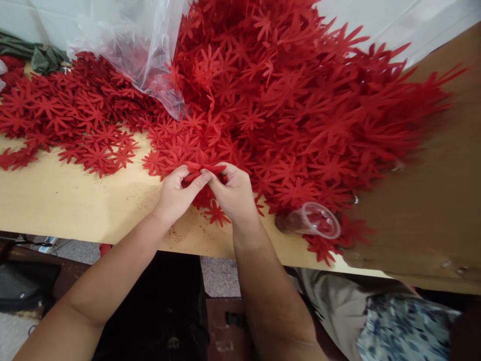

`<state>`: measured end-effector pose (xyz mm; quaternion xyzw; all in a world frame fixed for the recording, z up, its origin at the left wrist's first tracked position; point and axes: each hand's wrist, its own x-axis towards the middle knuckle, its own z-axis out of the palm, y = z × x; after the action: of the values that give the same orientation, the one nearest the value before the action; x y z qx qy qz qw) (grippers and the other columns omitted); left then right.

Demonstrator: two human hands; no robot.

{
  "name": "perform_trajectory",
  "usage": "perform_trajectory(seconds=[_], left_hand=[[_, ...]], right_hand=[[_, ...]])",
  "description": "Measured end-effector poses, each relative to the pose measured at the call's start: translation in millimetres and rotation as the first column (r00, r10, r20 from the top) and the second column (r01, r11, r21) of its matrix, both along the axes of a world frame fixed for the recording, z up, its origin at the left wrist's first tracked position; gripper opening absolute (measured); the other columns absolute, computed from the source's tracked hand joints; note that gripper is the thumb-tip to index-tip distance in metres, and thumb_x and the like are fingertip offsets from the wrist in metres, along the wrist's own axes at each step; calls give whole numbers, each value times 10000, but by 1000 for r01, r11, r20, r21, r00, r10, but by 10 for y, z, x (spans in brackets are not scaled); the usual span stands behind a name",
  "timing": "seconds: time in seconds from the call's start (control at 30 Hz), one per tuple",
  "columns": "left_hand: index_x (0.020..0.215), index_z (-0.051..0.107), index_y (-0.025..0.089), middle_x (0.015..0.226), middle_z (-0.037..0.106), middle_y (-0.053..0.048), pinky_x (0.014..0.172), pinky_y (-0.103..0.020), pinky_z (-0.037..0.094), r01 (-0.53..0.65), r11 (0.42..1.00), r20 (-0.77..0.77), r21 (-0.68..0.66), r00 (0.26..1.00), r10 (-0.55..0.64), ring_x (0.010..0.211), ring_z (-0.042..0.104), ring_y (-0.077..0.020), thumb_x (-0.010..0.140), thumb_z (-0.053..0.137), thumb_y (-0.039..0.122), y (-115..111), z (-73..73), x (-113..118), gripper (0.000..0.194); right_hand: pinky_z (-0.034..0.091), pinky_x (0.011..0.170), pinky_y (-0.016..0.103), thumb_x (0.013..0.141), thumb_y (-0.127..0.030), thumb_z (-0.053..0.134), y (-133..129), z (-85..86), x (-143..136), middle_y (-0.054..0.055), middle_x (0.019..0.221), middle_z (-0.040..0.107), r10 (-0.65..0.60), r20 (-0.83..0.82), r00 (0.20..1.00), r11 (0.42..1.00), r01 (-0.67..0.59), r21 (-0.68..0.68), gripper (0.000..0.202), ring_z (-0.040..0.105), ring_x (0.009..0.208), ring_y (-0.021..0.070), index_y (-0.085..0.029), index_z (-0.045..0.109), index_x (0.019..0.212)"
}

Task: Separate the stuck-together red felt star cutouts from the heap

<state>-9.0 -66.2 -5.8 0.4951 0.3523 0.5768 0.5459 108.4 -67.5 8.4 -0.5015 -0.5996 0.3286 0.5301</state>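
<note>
Table (75, 200) runs across my view, bearing a red cutout heap (293, 110). I note a clear bag (135, 35) at the heap's back left. Cup (319, 219) lies on its side near the front edge. Left hand (178, 193) and right hand (235, 193), thumb tips meeting, both pinch a red piece (205, 166) at the heap's near side.

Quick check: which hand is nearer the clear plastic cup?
Right. The right hand is left of the cup and slightly higher in view; the left hand is farther left, past the right.

White wall (379, 20), pale tabletop (56, 200), speckled grey floor (221, 278)
</note>
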Motion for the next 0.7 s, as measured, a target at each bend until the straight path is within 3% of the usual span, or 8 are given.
perform_trajectory(seconds=[0.13,0.23,0.43,0.57,0.7], left_hand=[[764,629,161,737,619,15,737,-217,442,-75,996,35,-57,996,77,706,546,-76,759,624,272,32,-11,-18,111],[717,601,161,657,579,32,651,-201,421,-92,987,104,-130,989,106,616,496,-61,780,600,288,58,-30,-40,142],[707,600,161,617,561,41,602,-185,402,-135,976,131,-170,979,158,584,485,-54,771,615,269,76,-52,-28,127],[697,595,155,602,557,47,549,-175,375,-96,975,120,-201,985,121,541,464,-40,769,607,222,74,-40,-9,100],[708,594,155,609,561,52,558,-170,378,-98,975,136,-201,982,127,544,468,-33,768,605,208,64,-43,9,81]], right_hand=[[484,715,275,702,-312,669,3,-11,52,0,763,660,78,-14,997,996,-78,-52,154,586,704,104,-187,618,778],[466,626,258,668,-340,690,-12,2,99,-17,731,642,148,-41,988,977,-152,-152,252,553,624,88,-191,622,859],[352,449,219,629,-311,707,22,52,224,-59,501,510,-94,-78,992,988,84,-128,187,427,441,57,-182,575,660],[314,436,217,675,-259,678,81,71,305,-54,509,491,-222,-36,974,974,221,-40,117,389,444,55,-185,587,674],[343,457,231,724,-219,623,145,46,312,-35,556,514,-271,1,962,962,271,28,49,414,467,70,-187,587,715]])
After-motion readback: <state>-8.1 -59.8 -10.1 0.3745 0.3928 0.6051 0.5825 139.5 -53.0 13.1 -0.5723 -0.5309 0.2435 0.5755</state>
